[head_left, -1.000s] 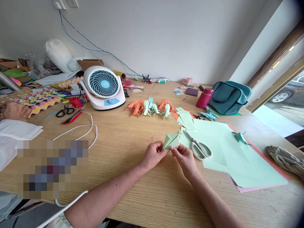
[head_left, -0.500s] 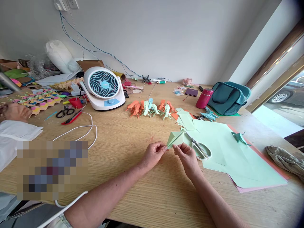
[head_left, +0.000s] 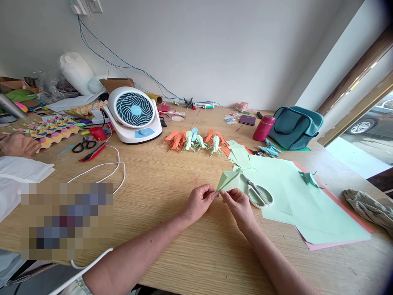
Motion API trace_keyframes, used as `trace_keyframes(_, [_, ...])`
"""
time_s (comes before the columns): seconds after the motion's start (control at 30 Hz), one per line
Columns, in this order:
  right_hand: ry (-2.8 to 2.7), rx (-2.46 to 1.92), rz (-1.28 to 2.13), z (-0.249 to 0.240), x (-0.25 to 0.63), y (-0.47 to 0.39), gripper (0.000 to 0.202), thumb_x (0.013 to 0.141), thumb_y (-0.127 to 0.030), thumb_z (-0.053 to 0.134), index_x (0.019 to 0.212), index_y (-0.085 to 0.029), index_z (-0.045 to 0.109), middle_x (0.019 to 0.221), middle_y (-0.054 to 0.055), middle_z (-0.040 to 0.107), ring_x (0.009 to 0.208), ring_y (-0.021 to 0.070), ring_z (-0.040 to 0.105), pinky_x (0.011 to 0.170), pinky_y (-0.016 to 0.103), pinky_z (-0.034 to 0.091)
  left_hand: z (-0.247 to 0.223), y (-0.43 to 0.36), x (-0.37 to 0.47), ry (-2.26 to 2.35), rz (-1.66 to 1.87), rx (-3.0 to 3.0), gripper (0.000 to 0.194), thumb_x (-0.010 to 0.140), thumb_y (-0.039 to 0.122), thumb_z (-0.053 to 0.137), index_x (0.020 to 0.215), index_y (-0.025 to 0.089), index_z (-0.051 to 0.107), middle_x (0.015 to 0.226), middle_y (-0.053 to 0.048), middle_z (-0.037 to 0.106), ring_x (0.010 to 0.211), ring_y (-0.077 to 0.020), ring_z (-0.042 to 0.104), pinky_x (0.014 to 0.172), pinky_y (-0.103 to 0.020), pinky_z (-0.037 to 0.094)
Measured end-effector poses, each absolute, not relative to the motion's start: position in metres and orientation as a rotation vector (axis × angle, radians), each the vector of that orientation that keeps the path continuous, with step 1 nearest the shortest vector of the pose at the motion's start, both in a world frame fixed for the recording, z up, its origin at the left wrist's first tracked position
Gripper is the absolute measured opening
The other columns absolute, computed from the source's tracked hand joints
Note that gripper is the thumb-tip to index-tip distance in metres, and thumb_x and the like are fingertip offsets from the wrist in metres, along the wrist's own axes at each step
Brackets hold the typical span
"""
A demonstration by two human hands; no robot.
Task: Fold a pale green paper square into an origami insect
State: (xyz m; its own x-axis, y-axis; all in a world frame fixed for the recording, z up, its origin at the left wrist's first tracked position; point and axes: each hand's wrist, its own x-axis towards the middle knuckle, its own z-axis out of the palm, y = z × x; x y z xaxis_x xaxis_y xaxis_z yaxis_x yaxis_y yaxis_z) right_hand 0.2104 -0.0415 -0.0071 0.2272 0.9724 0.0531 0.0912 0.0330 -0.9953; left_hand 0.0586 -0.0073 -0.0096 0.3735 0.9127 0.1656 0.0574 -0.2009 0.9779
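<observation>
Between my two hands is a pale green folded paper (head_left: pixel 229 180), kite-shaped with a crease along it. My left hand (head_left: pixel 201 203) pinches its near corner between thumb and finger. Close beside that, my right hand (head_left: pixel 238 205) is closed on the same corner, thumb on the near edge. White-handled scissors (head_left: pixel 259 194) lie just right of my right hand, partly on large pale green sheets (head_left: pixel 307 221). Small cut green papers (head_left: pixel 241 156) are piled beyond the folded piece. Several orange, green and blue folded paper figures (head_left: pixel 196 139) stand in a row farther back.
A white fan (head_left: pixel 135 112) stands at back left, with a white cable (head_left: pixel 119 164) looping before it. Black scissors (head_left: pixel 83 145) lie near a red cup (head_left: pixel 97 133). A pink bottle (head_left: pixel 264 128) and a teal bag (head_left: pixel 294 127) stand back right. Another person's hand (head_left: pixel 20 144) shows at far left.
The folded paper has shifted slightly right and down. My right hand has moved a little left along its near edge, so my fingertips are closer together.
</observation>
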Motion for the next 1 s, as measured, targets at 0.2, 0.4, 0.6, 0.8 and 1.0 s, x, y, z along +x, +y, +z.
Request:
trace_keyframes(0.2, [-1.223,-1.371,0.983,-0.012,0.212,-0.041,0.047,0.073,-0.062,0.071,0.065,-0.020,0.053,0.057,0.000,0.051,0.054,0.0124,0.040,0.049,0.026,0.032,-0.007,-0.006,0.057,0.932,1.031,1.516,0.029,0.086,0.042,0.063,0.093,0.014,0.061,0.076,0.000,0.058,0.066,-0.0117,0.053,0.062,-0.023,0.041])
trace_keyframes(0.4, [-1.507,-1.430,0.954,-0.014,0.210,-0.043,0.031,0.080,-0.042,0.066,0.066,-0.019,0.050,0.060,-0.003,0.045,0.056,0.0110,0.037,0.051,0.025,0.027,-0.004,0.000,0.053,0.941,1.194,1.497,0.036,0.083,0.037,0.067,0.112,0.018,0.057,0.095,-0.004,0.059,0.080,-0.0132,0.060,0.068,-0.023,0.049])
trace_keyframes(0.6, [-1.554,-1.407,0.968,-0.014,0.212,-0.043,0.029,0.084,-0.040,0.061,0.067,-0.019,0.049,0.059,-0.004,0.045,0.055,0.0108,0.036,0.050,0.025,0.027,-0.003,0.000,0.051,0.956,1.213,1.524,0.021,0.088,0.033,0.060,0.102,0.018,0.060,0.095,-0.006,0.065,0.085,-0.0156,0.064,0.072,-0.024,0.052])
trace_keyframes(0.8, [-1.387,-1.270,1.112,-0.011,0.212,-0.040,0.022,0.084,-0.039,0.062,0.077,-0.019,0.057,0.067,0.002,0.063,0.064,0.0167,0.056,0.059,0.027,0.042,0.002,-0.002,0.051,0.922,1.185,1.463,0.019,0.089,0.030,0.057,0.104,0.017,0.059,0.099,-0.006,0.069,0.086,-0.0152,0.066,0.070,-0.023,0.053])
trace_keyframes(1.0, [-1.296,-1.184,1.228,-0.001,0.211,-0.041,0.025,0.081,-0.045,0.064,0.083,-0.020,0.062,0.073,0.004,0.068,0.070,0.0199,0.061,0.069,0.032,0.048,0.005,-0.003,0.052,0.913,1.196,1.451,0.017,0.088,0.022,0.052,0.103,0.017,0.059,0.098,-0.006,0.069,0.083,-0.0138,0.065,0.070,-0.022,0.054])
